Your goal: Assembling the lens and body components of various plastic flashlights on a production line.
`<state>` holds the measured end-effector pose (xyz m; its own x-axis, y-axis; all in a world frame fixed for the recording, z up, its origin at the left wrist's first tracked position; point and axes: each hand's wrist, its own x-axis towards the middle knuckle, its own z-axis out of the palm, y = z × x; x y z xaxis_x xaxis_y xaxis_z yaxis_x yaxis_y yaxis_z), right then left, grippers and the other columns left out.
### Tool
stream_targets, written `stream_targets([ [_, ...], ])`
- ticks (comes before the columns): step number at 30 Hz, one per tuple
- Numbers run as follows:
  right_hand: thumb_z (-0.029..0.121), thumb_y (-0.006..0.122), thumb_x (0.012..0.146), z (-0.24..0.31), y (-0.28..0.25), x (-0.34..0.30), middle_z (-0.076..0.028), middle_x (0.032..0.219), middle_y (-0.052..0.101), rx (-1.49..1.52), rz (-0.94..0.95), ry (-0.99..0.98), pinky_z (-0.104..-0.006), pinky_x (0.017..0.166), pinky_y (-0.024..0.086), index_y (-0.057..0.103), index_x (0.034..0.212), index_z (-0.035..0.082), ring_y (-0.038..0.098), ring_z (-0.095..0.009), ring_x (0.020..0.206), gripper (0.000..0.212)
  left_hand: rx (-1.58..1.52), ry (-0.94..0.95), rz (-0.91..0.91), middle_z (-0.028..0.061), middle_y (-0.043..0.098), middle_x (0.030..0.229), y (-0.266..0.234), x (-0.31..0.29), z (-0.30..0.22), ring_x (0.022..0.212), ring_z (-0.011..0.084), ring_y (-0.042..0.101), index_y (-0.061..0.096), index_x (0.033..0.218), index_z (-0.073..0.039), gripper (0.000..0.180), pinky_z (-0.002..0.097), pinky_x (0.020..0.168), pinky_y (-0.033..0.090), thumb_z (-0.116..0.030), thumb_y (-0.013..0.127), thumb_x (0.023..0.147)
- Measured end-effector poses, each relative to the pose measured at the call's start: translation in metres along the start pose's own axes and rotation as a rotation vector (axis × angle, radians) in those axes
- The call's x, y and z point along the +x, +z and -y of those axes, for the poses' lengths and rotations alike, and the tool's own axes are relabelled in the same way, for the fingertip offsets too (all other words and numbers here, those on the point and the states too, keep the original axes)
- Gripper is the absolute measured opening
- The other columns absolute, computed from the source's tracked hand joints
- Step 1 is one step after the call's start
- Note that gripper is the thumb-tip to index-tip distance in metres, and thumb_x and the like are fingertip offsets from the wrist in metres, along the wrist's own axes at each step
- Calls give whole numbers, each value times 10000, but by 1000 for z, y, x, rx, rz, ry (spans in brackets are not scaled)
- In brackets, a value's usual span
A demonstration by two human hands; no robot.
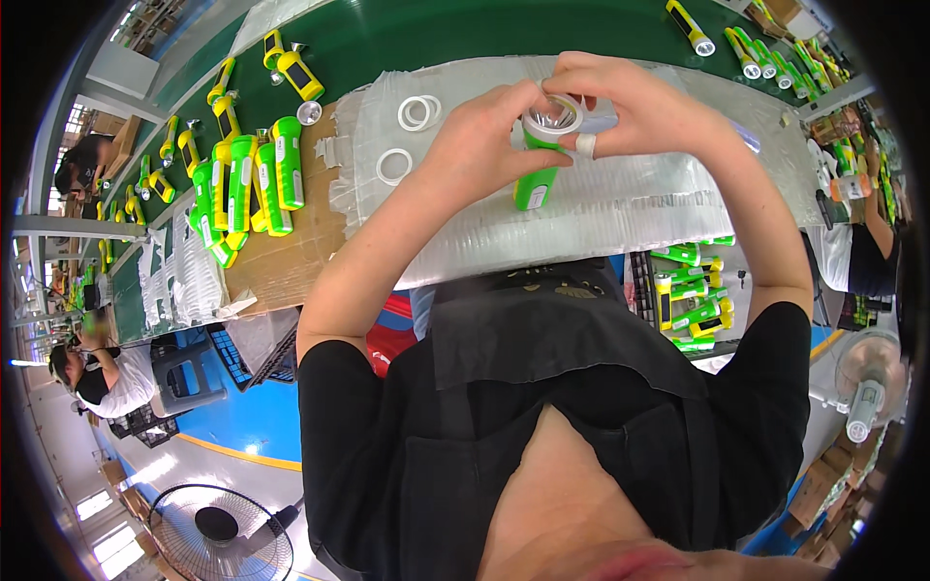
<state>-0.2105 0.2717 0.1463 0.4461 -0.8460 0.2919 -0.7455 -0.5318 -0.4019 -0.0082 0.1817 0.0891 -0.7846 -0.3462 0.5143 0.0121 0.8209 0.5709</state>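
A green flashlight stands on the plastic-covered work surface in front of me, its silvery reflector facing up. Around the reflector sits a white ring. My left hand grips the flashlight's head from the left, thumb and fingers closed about the rim. From the other side my right hand closes on the same rim, with a white band round its thumb. The fingers partly hide the rim. Left of my left hand lie loose white rings, two overlapping and one single ring.
A pile of green and yellow flashlights lies at left on cardboard. More flashlights lie along the green belt beyond. At lower right, a crate holds several flashlights. Co-workers sit on both sides; a fan stands behind at left.
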Motion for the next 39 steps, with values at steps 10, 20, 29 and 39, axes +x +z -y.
stream_targets([
  [10,169,748,774,15,-21,9,-93,906,576,-31,333,187,-354,690,498,602,1143,0,591,-235,793,432,-75,-1,-11,29,695,975,13,-2,-6,783,195,645,584,991,-80,394,299,691,524,-216,843,727],
  [20,488,751,772,25,5,16,-88,684,576,-299,100,628,-332,580,466,595,809,-4,574,-210,642,517,-2,-29,-53,32,693,914,18,5,2,715,184,614,613,984,-84,391,293,659,513,-210,852,701],
  [29,389,694,827,29,-5,21,-102,892,621,-184,248,339,-340,707,470,607,933,-1,596,-235,801,413,-54,44,-118,29,680,854,20,1,-2,688,169,602,611,990,-84,405,294,653,516,-213,857,694],
  [39,330,740,787,15,13,9,-96,899,571,-332,90,509,-357,674,473,612,1000,5,543,-223,758,410,-28,30,-120,23,680,869,24,-1,0,689,168,599,612,977,-85,392,286,645,511,-205,853,693],
])
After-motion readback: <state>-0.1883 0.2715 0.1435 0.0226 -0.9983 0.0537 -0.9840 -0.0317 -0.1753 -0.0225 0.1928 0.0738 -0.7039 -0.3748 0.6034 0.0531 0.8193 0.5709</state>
